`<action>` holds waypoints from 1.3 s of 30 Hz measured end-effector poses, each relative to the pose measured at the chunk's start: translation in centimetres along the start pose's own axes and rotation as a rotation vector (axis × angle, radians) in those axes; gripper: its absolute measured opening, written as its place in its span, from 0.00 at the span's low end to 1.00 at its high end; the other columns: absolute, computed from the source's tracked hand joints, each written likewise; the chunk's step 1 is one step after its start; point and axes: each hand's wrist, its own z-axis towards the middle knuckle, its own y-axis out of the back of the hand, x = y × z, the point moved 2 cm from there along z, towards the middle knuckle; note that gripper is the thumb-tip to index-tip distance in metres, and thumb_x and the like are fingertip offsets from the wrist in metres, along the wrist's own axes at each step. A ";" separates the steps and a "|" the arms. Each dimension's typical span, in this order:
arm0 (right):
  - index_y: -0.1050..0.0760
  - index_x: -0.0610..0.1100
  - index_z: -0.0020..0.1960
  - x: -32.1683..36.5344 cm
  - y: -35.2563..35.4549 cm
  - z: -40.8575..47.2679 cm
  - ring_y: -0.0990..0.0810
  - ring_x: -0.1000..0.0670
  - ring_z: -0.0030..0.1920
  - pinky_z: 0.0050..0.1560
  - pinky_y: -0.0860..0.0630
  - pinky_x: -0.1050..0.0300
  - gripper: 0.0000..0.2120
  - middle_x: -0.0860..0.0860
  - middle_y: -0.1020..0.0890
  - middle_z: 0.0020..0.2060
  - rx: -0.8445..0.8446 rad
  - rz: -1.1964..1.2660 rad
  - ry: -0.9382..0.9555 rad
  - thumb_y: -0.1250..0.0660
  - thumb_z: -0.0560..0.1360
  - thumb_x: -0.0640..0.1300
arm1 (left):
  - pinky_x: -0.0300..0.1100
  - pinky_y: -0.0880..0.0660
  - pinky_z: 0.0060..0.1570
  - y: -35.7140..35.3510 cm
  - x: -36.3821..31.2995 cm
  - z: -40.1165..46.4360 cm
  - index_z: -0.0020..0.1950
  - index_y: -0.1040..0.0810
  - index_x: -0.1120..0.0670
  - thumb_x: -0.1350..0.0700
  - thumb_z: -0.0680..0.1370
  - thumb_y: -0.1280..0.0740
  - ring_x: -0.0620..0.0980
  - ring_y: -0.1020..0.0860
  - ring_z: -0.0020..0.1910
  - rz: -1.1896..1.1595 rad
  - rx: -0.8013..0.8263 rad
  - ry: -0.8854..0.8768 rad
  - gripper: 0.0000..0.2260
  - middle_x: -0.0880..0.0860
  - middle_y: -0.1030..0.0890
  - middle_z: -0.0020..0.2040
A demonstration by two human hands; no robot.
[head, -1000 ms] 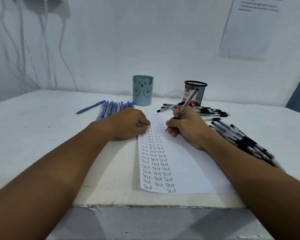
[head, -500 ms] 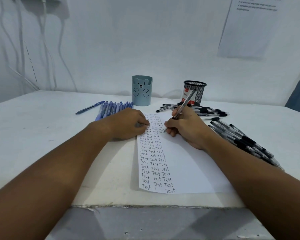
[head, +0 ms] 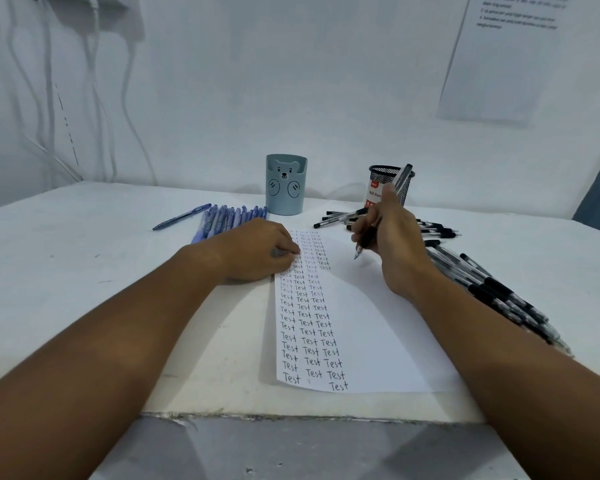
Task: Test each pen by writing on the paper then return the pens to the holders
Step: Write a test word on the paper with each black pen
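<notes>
We pin the paper (head: 354,327) to the bench (head: 66,271) w/ left hand (head: 257,252) pressing its 9 o'clock edge, fingers curled under, so it can't slide, right hand (head: 390,233) gripping a black pen (head: 381,216) tip-down just off the sheet, prob. bound for the mesh holder (head: 392,183) at 12 o'clock.

Landmark: we place everything by the paper (head: 357,327), a white sheet with three columns of "Test" down its left part.
Left hand (head: 257,252): we see it resting on the paper's upper left edge, fingers curled loosely.
Right hand (head: 392,233): above the paper's upper right, gripping a black pen (head: 381,220) — tip pointing down, just off the sheet.
Blue pens (head: 229,218): beyond the paper's upper left corner, in a row.
Bear holder (head: 286,184): behind the paper's top edge.
Mesh holder (head: 390,185): behind the paper's upper right — partly hidden by the right hand.
Black pens (head: 499,292): spread along the paper's right side.
</notes>
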 end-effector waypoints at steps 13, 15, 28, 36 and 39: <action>0.26 0.41 0.56 1.2 1.3 0.2 0.31 0.54 0.24 0.24 0.34 0.63 0.16 0.49 0.22 0.31 -0.073 0.028 -0.002 0.42 0.83 0.54 | 0.36 0.34 0.63 0.0 0.1 0.0 0.63 0.20 0.50 0.51 0.80 0.37 0.41 0.26 0.59 0.005 -0.011 -0.007 0.14 0.46 0.22 0.62; 0.29 0.43 0.58 1.2 1.3 0.1 0.31 0.54 0.23 0.23 0.35 0.63 0.14 0.50 0.22 0.29 -0.076 0.026 0.017 0.44 0.84 0.53 | 0.38 0.33 0.64 -0.1 0.1 0.0 0.63 0.20 0.49 0.51 0.80 0.37 0.41 0.26 0.59 0.007 -0.010 -0.007 0.14 0.46 0.22 0.62; 0.25 0.35 0.43 1.2 1.8 0.5 0.30 0.54 0.26 0.35 0.32 0.53 0.14 0.53 0.25 0.27 -0.140 -0.030 0.117 0.37 0.82 0.44 | 0.39 0.33 0.65 0.0 -0.1 -0.1 0.64 0.21 0.51 0.52 0.80 0.37 0.43 0.26 0.60 -0.003 -0.009 0.000 0.14 0.47 0.22 0.62; 0.20 0.43 0.54 2.8 3.1 1.0 0.29 0.55 0.28 0.33 0.31 0.57 0.10 0.49 0.26 0.34 -0.168 -0.113 0.134 0.38 0.82 0.47 | 0.37 0.33 0.64 0.1 -0.3 -0.1 0.63 0.20 0.51 0.53 0.80 0.37 0.43 0.26 0.60 -0.014 -0.020 0.005 0.13 0.47 0.22 0.62; 0.34 0.61 0.73 4.0 4.3 1.5 0.27 0.53 0.32 0.30 0.28 0.62 0.21 0.55 0.26 0.38 -0.156 -0.391 0.148 0.43 0.82 0.47 | 0.36 0.34 0.64 0.1 -0.4 -0.2 0.63 0.21 0.51 0.53 0.80 0.37 0.43 0.26 0.60 -0.018 -0.016 0.015 0.13 0.47 0.22 0.62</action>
